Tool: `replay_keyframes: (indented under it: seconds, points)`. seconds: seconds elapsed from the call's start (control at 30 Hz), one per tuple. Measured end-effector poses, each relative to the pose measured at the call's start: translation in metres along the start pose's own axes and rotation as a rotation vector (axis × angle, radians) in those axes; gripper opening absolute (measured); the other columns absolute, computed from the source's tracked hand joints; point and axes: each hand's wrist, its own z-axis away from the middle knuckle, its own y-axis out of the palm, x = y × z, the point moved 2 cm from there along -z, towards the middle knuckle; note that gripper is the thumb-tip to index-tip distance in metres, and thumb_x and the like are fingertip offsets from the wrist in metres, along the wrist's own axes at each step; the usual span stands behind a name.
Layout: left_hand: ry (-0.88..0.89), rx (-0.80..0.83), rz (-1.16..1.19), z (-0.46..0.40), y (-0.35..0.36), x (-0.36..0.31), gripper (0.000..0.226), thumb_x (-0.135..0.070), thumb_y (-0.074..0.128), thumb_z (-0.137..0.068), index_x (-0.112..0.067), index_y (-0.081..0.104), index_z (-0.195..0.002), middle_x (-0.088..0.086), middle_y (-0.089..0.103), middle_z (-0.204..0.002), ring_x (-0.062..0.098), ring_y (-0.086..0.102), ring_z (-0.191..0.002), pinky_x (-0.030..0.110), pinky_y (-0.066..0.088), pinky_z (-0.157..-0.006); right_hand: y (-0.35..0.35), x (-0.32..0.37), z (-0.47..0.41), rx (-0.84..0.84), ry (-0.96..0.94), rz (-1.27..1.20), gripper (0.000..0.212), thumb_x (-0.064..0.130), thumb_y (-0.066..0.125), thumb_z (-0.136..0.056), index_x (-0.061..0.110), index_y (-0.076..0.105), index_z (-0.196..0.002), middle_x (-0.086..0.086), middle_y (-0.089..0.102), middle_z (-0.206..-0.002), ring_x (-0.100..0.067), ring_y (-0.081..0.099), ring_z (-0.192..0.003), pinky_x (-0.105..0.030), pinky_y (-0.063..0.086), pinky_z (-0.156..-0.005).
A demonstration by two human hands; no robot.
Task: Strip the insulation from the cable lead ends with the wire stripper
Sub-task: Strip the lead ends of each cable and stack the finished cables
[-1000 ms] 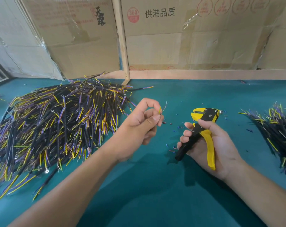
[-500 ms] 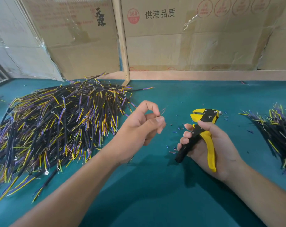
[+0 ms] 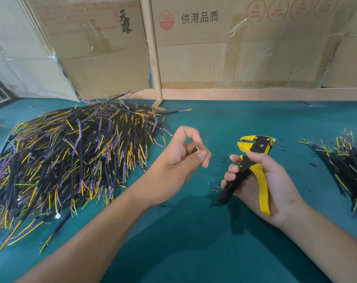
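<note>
My left hand point(image 3: 179, 160) pinches a black cable point(image 3: 197, 148) between thumb and fingers; its yellow, blue and bare-copper lead ends poke out to the right, and most of the cable is hidden in my palm. My right hand point(image 3: 263, 180) grips the yellow-and-black wire stripper point(image 3: 253, 162) by its handles, jaws pointing up and away, a hand's width right of the lead ends. A big pile of black cables with yellow and purple leads point(image 3: 67, 160) lies on the left. A smaller pile of cables point(image 3: 347, 166) lies at the right edge.
The green table top point(image 3: 183, 242) carries small bits of cut insulation point(image 3: 218, 166) between and beyond my hands. Cardboard boxes point(image 3: 234, 48) and a wooden frame point(image 3: 153, 58) stand along the back edge.
My left hand has turned the cable in its fingers, so the coloured lead ends now show past the thumb. The right hand with the stripper has stayed almost still.
</note>
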Motion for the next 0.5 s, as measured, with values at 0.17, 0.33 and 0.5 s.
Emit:
replay_keyframes:
  seconds: [0.17, 0.33, 0.5]
  points:
    - [0.007, 0.012, -0.041, 0.000, 0.000, -0.001, 0.020, -0.009, 0.040, -0.103, -0.029, 0.038, -0.098, -0.004, 0.054, -0.080, 0.005, 0.028, -0.050, 0.015, 0.029, -0.049, 0.007, -0.001, 0.006, 0.050, -0.017, 0.109, 0.038, 0.034, 0.063, -0.081, 0.008, 0.060, -0.109, -0.009, 0.048, -0.076, -0.026, 0.048, -0.064, -0.042, 0.053, -0.067]
    - [0.126, -0.017, -0.544, 0.004, -0.007, -0.004, 0.010, -0.025, 0.038, -0.102, -0.030, 0.030, -0.101, -0.005, 0.054, -0.083, 0.028, 0.046, -0.072, 0.036, 0.041, -0.066, 0.014, -0.005, 0.019, 0.212, 0.011, 0.258, 0.023, 0.022, 0.068, -0.083, 0.005, 0.065, -0.099, -0.014, 0.048, -0.076, -0.030, 0.049, -0.064, -0.044, 0.052, -0.065]
    - [0.152, -0.063, -0.827, 0.006, -0.010, -0.014, 0.017, -0.027, 0.041, -0.101, -0.036, 0.027, -0.098, -0.004, 0.053, -0.077, 0.026, 0.044, -0.060, 0.042, 0.041, -0.059, 0.017, -0.008, 0.027, 0.338, 0.073, 0.382, 0.028, 0.026, 0.068, -0.082, 0.004, 0.066, -0.100, -0.017, 0.048, -0.077, -0.032, 0.049, -0.066, -0.046, 0.050, -0.069]
